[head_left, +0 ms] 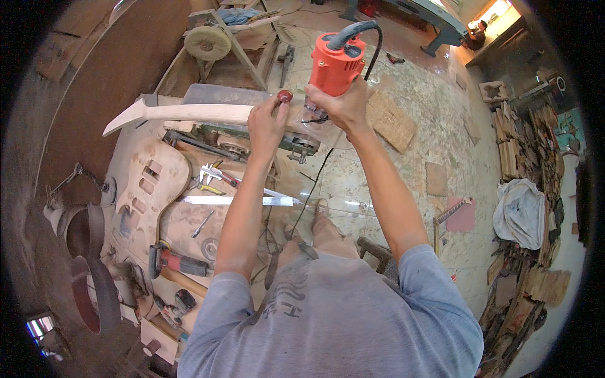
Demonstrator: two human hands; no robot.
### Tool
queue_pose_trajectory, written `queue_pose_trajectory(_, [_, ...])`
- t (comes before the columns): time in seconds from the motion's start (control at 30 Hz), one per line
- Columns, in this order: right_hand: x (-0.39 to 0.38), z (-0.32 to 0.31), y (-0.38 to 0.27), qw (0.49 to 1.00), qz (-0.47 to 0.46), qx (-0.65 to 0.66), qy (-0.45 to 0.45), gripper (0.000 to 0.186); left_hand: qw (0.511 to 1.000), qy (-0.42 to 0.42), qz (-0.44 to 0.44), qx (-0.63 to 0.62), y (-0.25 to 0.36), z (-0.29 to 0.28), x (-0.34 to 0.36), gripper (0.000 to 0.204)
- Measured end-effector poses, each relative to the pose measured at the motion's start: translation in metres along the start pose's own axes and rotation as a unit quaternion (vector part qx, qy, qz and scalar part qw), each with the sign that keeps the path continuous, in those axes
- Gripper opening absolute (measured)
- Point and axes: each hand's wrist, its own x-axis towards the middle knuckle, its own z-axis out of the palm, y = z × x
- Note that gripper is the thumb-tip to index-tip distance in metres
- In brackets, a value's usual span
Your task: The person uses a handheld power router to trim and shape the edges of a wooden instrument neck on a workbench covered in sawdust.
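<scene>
My right hand [345,108] is closed around the lower body of an orange-red router [338,68], a compact power tool with a dark top and a black cord. A see-through plate [329,135] shows beneath it. My left hand [267,123] is closed over the right end of a pale wooden guitar neck [195,113]. Its thumb and forefinger are beside a round dark-red knob [285,96]; what the knob belongs to is unclear. The neck lies across a bench machine [217,140], its pointed headstock at the left. The router's bit is hidden.
On the dusty bench are a guitar body [149,183], calipers [210,175], a metal ruler [242,201] and a red-black power tool [173,261]. Sanding belts [94,293] hang at the left. Wood scraps [529,151] are piled right; a board [391,120] lies on the floor.
</scene>
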Motion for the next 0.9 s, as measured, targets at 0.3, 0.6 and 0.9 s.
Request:
queue_pose_trajectory(0.3, [0.009,0.001,0.016,0.999,-0.005,0.041,0.011,0.045,0.999,-0.007,-0.032,0.026,0.002,0.002,-0.001,0.026])
queue_pose_trajectory(0.6, [0.014,-0.002,0.026,0.999,0.003,0.048,-0.024,0.049,0.998,-0.003,-0.033,0.050,0.004,0.000,0.002,0.030])
queue_pose_trajectory(0.9, [0.022,-0.002,0.031,0.996,0.006,0.082,-0.043,0.049,0.999,0.033,-0.019,0.021,0.003,0.005,-0.001,0.024])
